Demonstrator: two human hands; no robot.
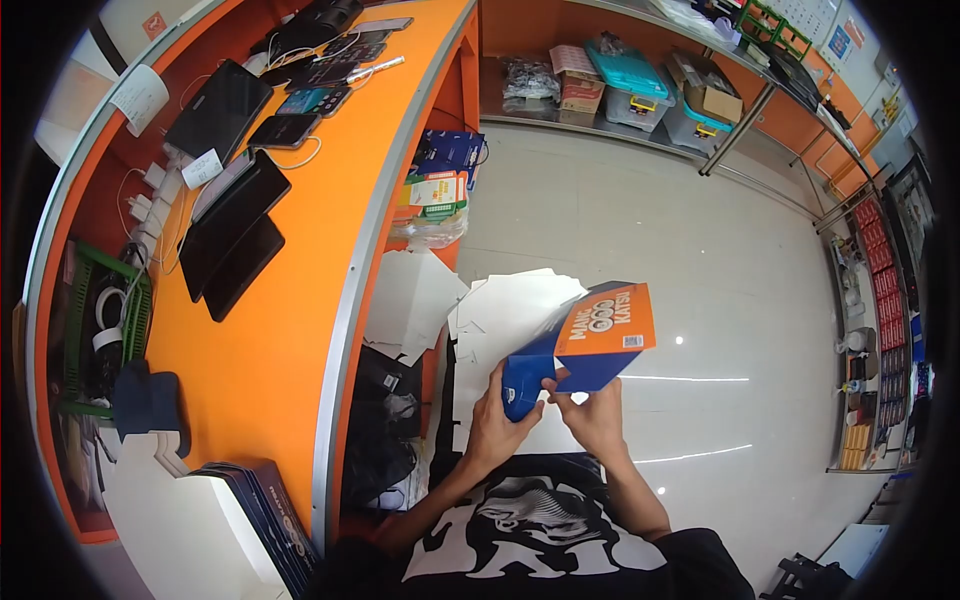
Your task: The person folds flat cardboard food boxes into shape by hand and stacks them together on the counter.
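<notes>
Both hands hold a blue and orange cardboard box (590, 340) above my lap. My left hand (497, 418) grips its lower blue end. My right hand (592, 415) pinches the box's underside close beside the left hand. The box's orange face with white lettering points up and to the right. Behind the box, several flat white cardboard sheets (505, 310) lie on the floor.
An orange counter (300, 300) runs along my left with several tablets (232, 232) and phones on it. A stack of flat blue boxes (262, 510) lies at its near end. Shelves with bins (630, 85) stand at the back. The pale tiled floor (700, 230) stretches ahead and right.
</notes>
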